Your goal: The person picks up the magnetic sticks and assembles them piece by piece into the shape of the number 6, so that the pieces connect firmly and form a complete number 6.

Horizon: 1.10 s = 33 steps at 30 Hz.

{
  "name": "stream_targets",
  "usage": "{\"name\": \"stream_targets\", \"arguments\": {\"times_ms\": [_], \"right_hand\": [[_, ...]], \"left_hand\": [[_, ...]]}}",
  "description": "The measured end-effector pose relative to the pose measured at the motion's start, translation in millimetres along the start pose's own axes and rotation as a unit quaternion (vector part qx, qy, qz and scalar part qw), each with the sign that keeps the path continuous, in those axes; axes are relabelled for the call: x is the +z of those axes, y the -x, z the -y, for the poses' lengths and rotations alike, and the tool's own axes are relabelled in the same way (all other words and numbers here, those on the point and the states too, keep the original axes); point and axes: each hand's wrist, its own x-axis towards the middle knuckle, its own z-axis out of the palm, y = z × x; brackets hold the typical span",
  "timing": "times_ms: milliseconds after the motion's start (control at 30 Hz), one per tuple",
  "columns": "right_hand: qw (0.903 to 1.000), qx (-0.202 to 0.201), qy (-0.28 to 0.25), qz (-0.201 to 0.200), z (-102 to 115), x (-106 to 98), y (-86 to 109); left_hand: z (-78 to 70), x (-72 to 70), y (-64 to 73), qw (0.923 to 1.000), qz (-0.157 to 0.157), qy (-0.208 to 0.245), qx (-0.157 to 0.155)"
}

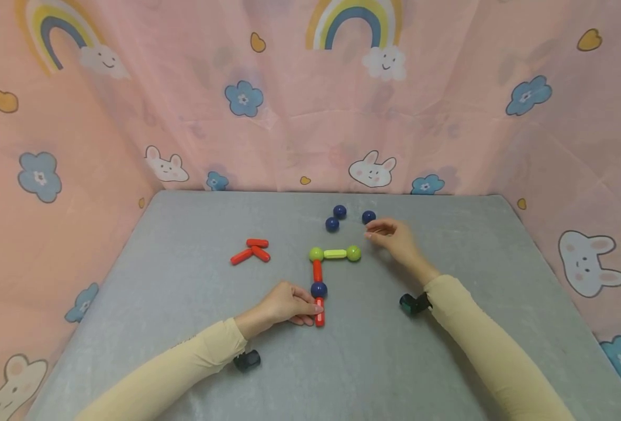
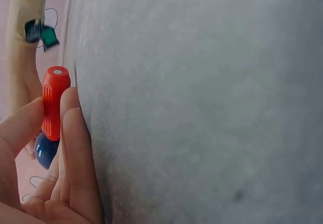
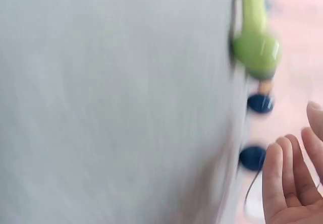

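Note:
My left hand (image 1: 284, 304) pinches a red magnetic rod (image 1: 319, 319) between thumb and fingers. That rod meets a dark blue ball (image 1: 318, 290), which joins a second red rod (image 1: 317, 271). Above it comes a green ball (image 1: 316, 254), then a light green rod (image 1: 335, 254) running right to another green ball (image 1: 354, 253). In the left wrist view, a round metal spot shows on the free end of the held red rod (image 2: 56, 100). My right hand (image 1: 397, 240) holds nothing, its fingers loosely bent just in front of a loose blue ball (image 1: 369, 217).
Two more blue balls (image 1: 339, 211) (image 1: 332, 224) lie at the back of the grey table (image 1: 184, 327). Several loose red rods (image 1: 260, 253) are grouped left of the green pieces. A pink patterned cloth (image 1: 289, 134) hangs around the back and sides.

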Motion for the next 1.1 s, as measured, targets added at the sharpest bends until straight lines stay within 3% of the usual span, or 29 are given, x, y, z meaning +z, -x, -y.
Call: {"name": "stream_targets", "arguments": {"times_ms": [167,433,633,1100], "right_hand": [[0.9979,0.008,0.053,-0.037,-15.8,-18.4,-24.7],[0.994,0.003,0.108,-0.011,-19.5,-21.6,-47.1],[0.991,-0.005,0.133,0.009,-18.5,-14.8,-53.8],[0.9906,-0.008,0.137,-0.005,-18.4,-11.0,-54.6]], "left_hand": [[-0.6,-1.6,-1.3,0.9999,0.012,0.003,-0.006],[-4.6,-4.9,0.2,0.9998,0.02,0.008,-0.007],[-10.7,-9.3,-1.8,0.9998,0.019,0.006,-0.005],[-12.5,-19.7,-15.9,0.9999,0.015,0.004,-0.006]]}}
